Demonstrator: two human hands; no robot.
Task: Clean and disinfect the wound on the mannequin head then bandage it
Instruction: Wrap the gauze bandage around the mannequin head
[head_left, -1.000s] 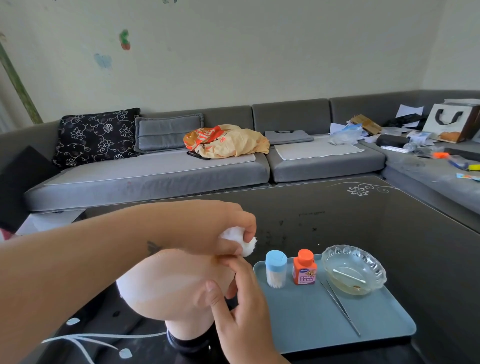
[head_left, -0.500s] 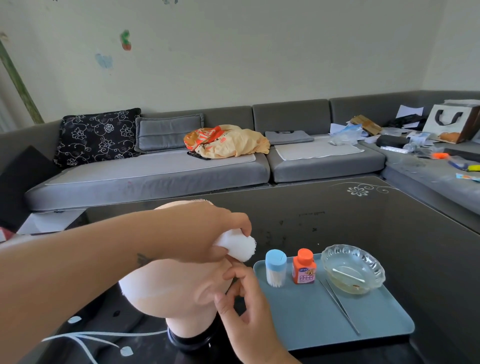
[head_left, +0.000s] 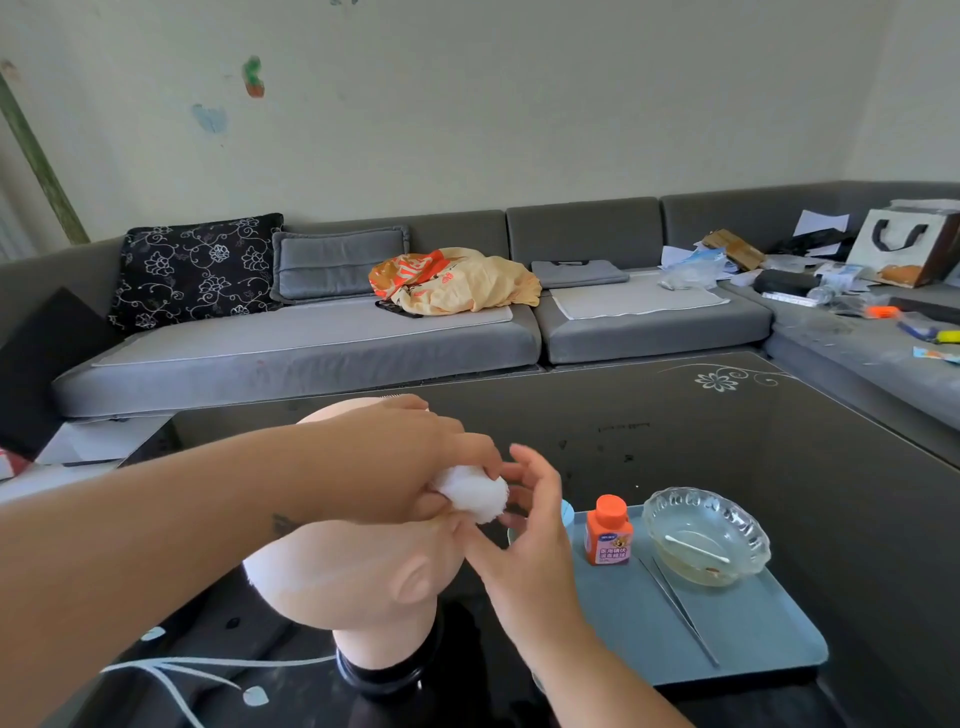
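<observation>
A bald mannequin head (head_left: 358, 571) stands on a black base on the dark glass table, its ear toward me; white bandage shows along its left side. My left hand (head_left: 410, 457) reaches over the head and grips a white gauze roll (head_left: 475, 493) at the head's right side. My right hand (head_left: 524, 530) is raised beside the roll, fingers spread and mostly straight, fingertips near the gauze. The wound itself is hidden under my hands.
A blue tray (head_left: 737, 644) to the right holds an orange-capped bottle (head_left: 608, 530), a glass bowl (head_left: 706, 535) with a swab, tweezers (head_left: 680, 608) and a blue-capped container (head_left: 567, 512) partly behind my right hand. A grey sofa (head_left: 311, 343) runs behind the table.
My right hand rose from below the head's side up to the gauze roll. My left hand moved the roll slightly rightward around the head.
</observation>
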